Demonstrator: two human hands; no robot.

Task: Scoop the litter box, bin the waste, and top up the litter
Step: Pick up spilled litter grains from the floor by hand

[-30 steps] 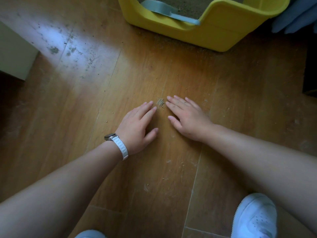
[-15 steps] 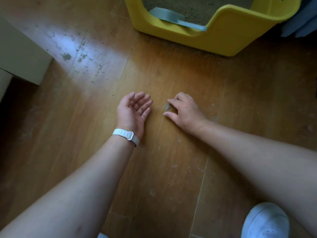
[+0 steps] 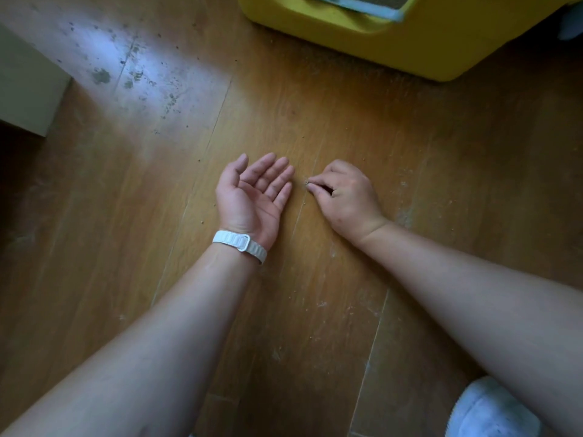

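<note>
On the wood floor [image 3: 315, 310] in front of a yellow litter box [image 3: 378, 39]: right hand [image 3: 345, 198] pinches spilled litter grains [image 3: 306, 183], left hand [image 3: 252, 197] lies open beside it.

Right thumb and forefinger are pressed together on a tiny grey-tan clump at floor level, other fingers curled under. Left hand sits just beside it, back on the boards, palm up, fingers straight and close together, touching no grains. White watch band [image 3: 241, 242] on left wrist. Litter box sits at the top edge, well apart from both hands: glossy yellow plastic, low front lip, pale blue scoop [image 3: 356, 4] resting at the opening, brownish litter behind it. Loose specks dot the boards around the hands and before the box; darker smudges [image 3: 132, 74] show in the glare, upper left. White shoe [image 3: 492, 411] at lower right.
</note>
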